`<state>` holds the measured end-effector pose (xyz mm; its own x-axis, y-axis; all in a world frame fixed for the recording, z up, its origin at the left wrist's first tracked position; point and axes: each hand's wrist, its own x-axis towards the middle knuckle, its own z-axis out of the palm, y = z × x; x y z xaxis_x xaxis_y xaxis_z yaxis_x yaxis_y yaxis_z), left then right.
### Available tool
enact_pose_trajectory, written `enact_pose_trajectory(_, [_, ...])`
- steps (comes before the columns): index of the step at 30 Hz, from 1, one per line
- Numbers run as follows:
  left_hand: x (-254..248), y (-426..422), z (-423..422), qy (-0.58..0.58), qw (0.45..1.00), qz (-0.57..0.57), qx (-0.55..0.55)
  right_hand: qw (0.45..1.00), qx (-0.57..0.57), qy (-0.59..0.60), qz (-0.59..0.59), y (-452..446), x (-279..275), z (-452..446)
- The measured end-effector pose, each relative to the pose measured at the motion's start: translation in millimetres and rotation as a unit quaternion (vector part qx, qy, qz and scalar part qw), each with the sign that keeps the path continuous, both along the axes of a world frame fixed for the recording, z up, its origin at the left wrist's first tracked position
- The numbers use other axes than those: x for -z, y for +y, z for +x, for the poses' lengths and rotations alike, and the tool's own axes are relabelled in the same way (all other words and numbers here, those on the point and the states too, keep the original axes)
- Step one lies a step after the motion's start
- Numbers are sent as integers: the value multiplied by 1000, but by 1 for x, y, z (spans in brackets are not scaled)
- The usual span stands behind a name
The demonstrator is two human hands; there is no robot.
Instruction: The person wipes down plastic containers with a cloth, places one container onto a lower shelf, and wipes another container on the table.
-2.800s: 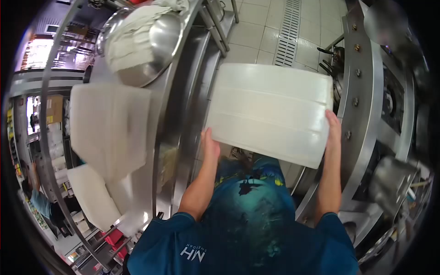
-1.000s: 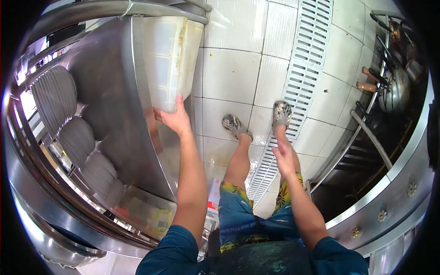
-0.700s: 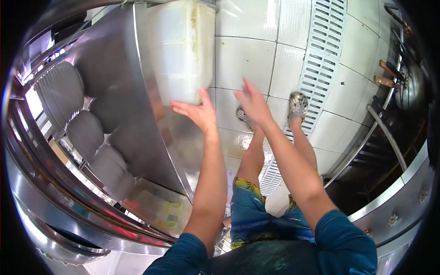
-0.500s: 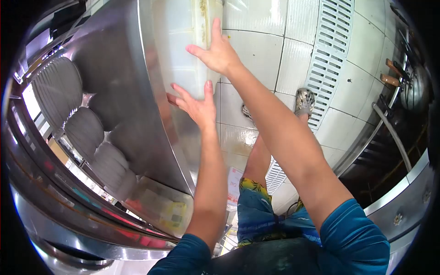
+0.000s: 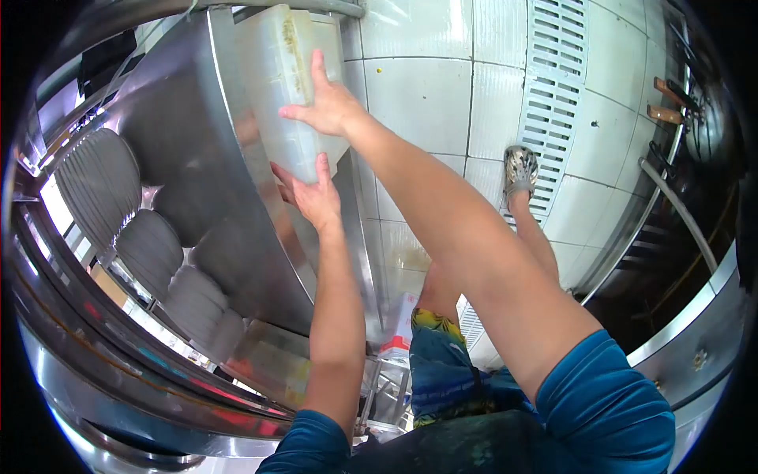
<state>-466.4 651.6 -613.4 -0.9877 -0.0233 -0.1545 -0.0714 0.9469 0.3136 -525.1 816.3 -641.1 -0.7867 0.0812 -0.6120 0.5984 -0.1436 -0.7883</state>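
Note:
A translucent white plastic container (image 5: 276, 87), with brownish stains along its edge, sits at the side of the steel shelving, beneath the steel surface (image 5: 181, 150). My left hand (image 5: 312, 193) is at the container's near end, its thumb up against the plastic and its other fingers partly hidden at the shelf side. Higher up, my right hand (image 5: 328, 107) lies on the container's outer face with thumb and fingers spread apart. Both hands touch or nearly touch the container; neither is wrapped round it.
Stacks of grey plates (image 5: 99, 178) stand left on the shelf, with a clear bin (image 5: 272, 359) below them. A floor drain grate (image 5: 549, 118) runs along the tiles (image 5: 418, 103). Wood-handled pans (image 5: 665, 114) hang at right. A red-and-white box (image 5: 401, 332) lies near my legs.
The white container once held in both hands is out of them. My right hand has come across from beside my legs to the stained container, and my left hand has stayed near its end.

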Motion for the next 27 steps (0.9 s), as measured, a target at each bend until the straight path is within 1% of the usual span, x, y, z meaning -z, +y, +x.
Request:
enact_pose_trajectory(2, [0,-1,-4,4,1000,-3,10,1000,3,0,-16,2,1,8])
enact_pose_trajectory(4, [-3,4,-6,4,1000,-6,-4,996,-55,-34,64,17,7,42])
enact_pose_trajectory(6, [-2,-3,-12,-5,1000,-10,-2,992,-44,-39,115,29,42,125])
enact_pose_trajectory(7, [-2,-5,-10,-8,1000,-12,-6,986,-12,-29,163,35,66,186])
enact_pose_trajectory(8, [-6,-5,-1,-2,1000,3,-16,973,-56,-80,207,48,90,260])
enact_pose_trajectory(9, [-11,-10,12,-25,1000,-1,-3,947,-82,-193,243,65,83,337])
enact_pose_trajectory(10, [-13,-18,28,-45,999,-3,10,915,-133,-256,281,83,71,421])
enact_pose_trajectory(11, [-4,-37,61,-18,998,-13,65,875,-192,-317,313,102,57,503])
enact_pose_trajectory(12, [-16,-43,96,-75,991,-54,100,828,-253,-372,335,121,41,582])
enact_pose_trajectory(13, [-42,-42,133,-130,985,-27,107,811,-310,-454,201,150,12,636])
enact_pose_trajectory(14, [-64,-50,171,-185,978,4,98,746,-491,-380,241,159,1,702])
enact_pose_trajectory(15, [-82,-62,213,-228,970,10,80,753,-397,-492,186,159,-12,751])
enact_pose_trajectory(16, [-93,-83,256,-241,968,26,65,772,-278,-457,343,160,-110,719])
enact_pose_trajectory(17, [-112,-103,295,-237,969,36,51,795,-250,-477,278,167,-134,720])
enact_pose_trajectory(18, [-144,-113,321,-307,951,38,-15,804,-237,-505,205,173,-144,720])
enact_pose_trajectory(19, [-168,-125,337,-328,941,49,-72,806,-232,-521,159,177,-156,708])
enact_pose_trajectory(20, [-193,-136,353,-344,928,58,-129,803,-239,-531,130,180,-164,690])
enact_pose_trajectory(22, [-216,-180,407,-380,906,101,-156,795,-275,-524,130,182,-174,634])
enact_pose_trajectory(23, [-219,-199,431,-276,954,61,-104,811,-285,-490,147,178,-179,599])
enact_pose_trajectory(24, [-241,-209,432,-178,983,0,-53,844,-278,-432,154,177,-176,563])
enact_pose_trajectory(25, [-260,-222,429,-178,970,56,-155,873,-272,-372,159,176,-174,526])
enact_pose_trajectory(26, [-308,-218,415,-165,936,126,-286,931,-169,-297,127,177,-177,497])
enact_pose_trajectory(27, [-319,-228,412,-101,927,136,-335,946,-168,-258,105,177,-181,461])
